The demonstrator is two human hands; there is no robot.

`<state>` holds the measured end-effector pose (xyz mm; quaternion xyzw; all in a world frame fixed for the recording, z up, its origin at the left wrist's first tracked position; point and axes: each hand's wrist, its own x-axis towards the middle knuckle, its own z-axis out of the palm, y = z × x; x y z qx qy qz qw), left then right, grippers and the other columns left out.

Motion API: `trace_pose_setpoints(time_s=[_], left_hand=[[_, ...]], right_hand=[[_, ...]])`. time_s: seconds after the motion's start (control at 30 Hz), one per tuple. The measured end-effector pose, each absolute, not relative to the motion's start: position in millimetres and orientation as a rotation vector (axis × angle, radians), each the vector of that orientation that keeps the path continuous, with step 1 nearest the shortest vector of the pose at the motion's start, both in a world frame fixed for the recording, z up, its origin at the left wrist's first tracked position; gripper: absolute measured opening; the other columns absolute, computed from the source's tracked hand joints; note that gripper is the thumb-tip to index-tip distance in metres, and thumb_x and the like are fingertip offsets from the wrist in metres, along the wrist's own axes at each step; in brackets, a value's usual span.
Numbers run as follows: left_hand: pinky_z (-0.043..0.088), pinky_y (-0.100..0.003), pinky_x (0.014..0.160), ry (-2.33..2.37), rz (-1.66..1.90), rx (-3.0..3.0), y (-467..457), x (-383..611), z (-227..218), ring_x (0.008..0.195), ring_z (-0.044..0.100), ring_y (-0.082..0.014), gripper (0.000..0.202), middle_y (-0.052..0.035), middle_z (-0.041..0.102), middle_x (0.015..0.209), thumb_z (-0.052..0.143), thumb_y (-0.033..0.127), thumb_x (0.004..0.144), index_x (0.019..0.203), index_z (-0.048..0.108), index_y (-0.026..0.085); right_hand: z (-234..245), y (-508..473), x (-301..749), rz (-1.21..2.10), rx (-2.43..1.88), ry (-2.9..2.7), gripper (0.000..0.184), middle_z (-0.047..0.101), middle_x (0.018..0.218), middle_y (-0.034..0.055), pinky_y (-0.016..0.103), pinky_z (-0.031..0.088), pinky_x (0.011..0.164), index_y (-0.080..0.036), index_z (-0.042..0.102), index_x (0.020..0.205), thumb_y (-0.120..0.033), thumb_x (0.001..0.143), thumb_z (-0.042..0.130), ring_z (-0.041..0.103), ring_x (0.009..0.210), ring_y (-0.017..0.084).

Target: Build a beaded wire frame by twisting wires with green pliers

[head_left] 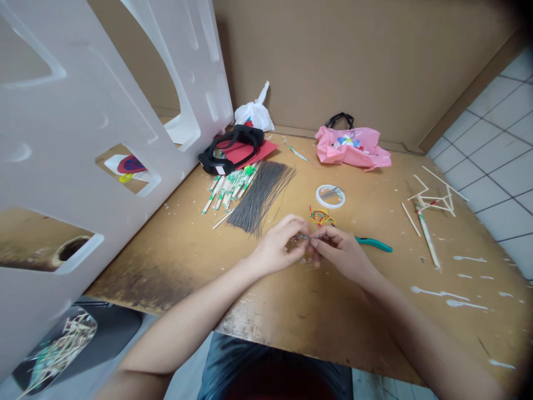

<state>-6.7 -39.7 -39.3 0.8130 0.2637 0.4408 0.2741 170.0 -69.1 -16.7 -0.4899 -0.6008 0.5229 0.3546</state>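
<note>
My left hand [280,242] and my right hand [339,250] meet over the middle of the wooden table [175,250], fingertips pinched together on a thin piece of wire [310,236] between them. Something clear lies under the fingers; I cannot make it out. Coloured rubber bands [320,216] lie just beyond my hands. Green-handled pliers [372,243] rest on the table right behind my right hand. A fan of thin dark wires [260,194] lies further back on the left.
Wrapped chopsticks [228,186], a black bag [227,150] on red paper, a white plastic bag [255,111], a pink bag [353,147] and a tape ring [330,196] sit at the back. Loose sticks [428,205] lie right. A white foam panel [83,139] stands left.
</note>
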Motion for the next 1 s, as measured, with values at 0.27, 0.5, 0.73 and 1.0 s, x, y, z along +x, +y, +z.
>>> trace_pose_setpoints(time_s=[0.27,0.5,0.73,1.0], left_hand=[[0.044,-0.023,0.067,0.704,1.068,1.952,-40,-9,-35,0.072,0.056,-0.0112,0.007,-0.0022,0.061,0.078,0.054,0.012,0.075,0.080,0.056,0.016],[0.041,-0.021,0.059,0.619,0.861,1.517,-35,-13,-29,0.061,0.053,-0.0082,0.017,0.0003,0.056,0.070,0.059,0.030,0.081,0.081,0.055,0.014],[0.043,-0.021,0.055,0.625,0.798,1.284,-35,-7,-30,0.053,0.053,-0.0070,0.025,0.0022,0.056,0.065,0.055,0.039,0.084,0.078,0.052,0.014],[0.039,-0.019,0.050,0.618,0.732,1.297,-34,-9,-28,0.048,0.050,-0.0060,0.030,0.0051,0.054,0.059,0.067,0.040,0.075,0.080,0.050,0.015]], right_hand=[[-12,-68,170,1.489,-1.212,-1.509,0.027,0.063,0.061,-0.0012,0.027,0.045,0.053,-0.017,0.056,0.073,-0.043,0.077,0.063,0.059,0.049,0.012],[-11,-68,171,1.588,-1.168,-1.451,0.030,0.061,0.063,-0.0032,0.025,0.045,0.050,-0.017,0.054,0.074,-0.045,0.077,0.065,0.059,0.046,0.010],[-12,-67,170,1.591,-1.172,-1.470,0.026,0.059,0.065,-0.0034,0.025,0.045,0.051,-0.017,0.055,0.074,-0.042,0.079,0.063,0.059,0.049,0.009],[-18,-67,167,1.555,-1.213,-1.471,0.029,0.057,0.060,-0.0038,0.025,0.044,0.051,-0.018,0.052,0.070,-0.044,0.079,0.061,0.056,0.048,0.009]])
